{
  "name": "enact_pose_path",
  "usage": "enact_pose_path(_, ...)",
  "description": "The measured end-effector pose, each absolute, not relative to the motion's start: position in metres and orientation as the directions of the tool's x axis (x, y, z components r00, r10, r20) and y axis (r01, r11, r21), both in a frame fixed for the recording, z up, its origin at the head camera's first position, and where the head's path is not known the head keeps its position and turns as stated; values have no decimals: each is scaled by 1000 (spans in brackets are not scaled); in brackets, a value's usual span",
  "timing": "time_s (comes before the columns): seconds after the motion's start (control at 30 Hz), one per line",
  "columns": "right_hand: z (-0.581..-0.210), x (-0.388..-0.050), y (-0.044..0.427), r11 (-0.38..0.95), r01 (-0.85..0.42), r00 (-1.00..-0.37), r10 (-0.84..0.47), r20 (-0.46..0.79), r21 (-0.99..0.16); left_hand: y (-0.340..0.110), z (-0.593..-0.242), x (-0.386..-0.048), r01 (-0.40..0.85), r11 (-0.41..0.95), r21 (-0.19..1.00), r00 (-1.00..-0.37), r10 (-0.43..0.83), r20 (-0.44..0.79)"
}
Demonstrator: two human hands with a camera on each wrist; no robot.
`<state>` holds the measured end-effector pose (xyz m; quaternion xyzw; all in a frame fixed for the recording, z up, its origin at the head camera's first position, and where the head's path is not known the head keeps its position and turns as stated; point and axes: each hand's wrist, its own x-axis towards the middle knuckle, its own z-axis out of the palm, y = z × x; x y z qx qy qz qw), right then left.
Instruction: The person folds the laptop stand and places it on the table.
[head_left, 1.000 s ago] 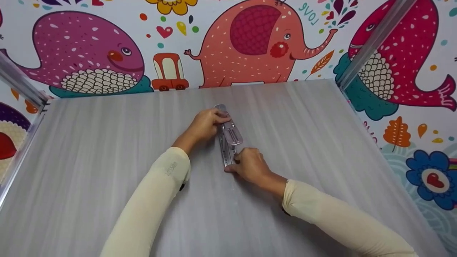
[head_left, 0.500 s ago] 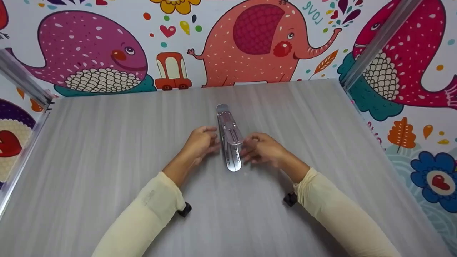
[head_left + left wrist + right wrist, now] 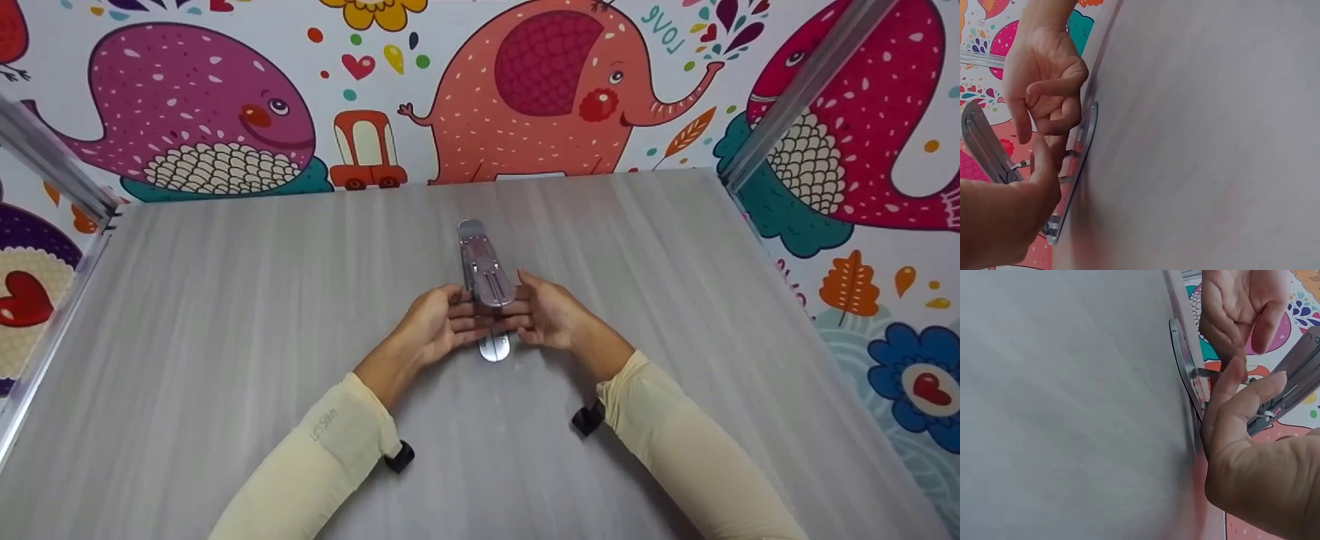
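A folding metal stand (image 3: 491,285) lies lengthwise on the tabletop, its narrow upper plate (image 3: 985,140) tilted up off the lower plate (image 3: 1088,129). Thin struts link the two plates. My left hand (image 3: 429,326) comes in from the left, fingers mostly straight and reaching into the gap between the plates. From the right, my right hand (image 3: 559,311) reaches into the same gap with its fingers loosely extended. The two sets of fingertips meet around the struts in the wrist views. Whether they touch the struts is partly hidden by the upper plate and the fingers.
The grey wood-grain tabletop (image 3: 300,262) spreads around the stand. A wall with printed cartoon animals (image 3: 555,97) rises behind its back edge. Metal posts (image 3: 806,94) stand at both back corners. A dark wrist device (image 3: 400,456) hangs below each sleeve.
A second ago both hands held the stand, left at its far end and right at its near end. They let go, drew back to its sides, then moved inward between the plates.
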<state>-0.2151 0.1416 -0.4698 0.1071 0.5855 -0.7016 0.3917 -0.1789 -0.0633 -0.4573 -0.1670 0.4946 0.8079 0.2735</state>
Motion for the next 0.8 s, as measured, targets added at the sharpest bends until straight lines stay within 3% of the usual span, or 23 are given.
enact_pose_path(0.8, -453, -234, 134, 22, 643, -697, -399, -596, -766, -61, -451, -203, -543, -331, 772, -838, 165, -519)
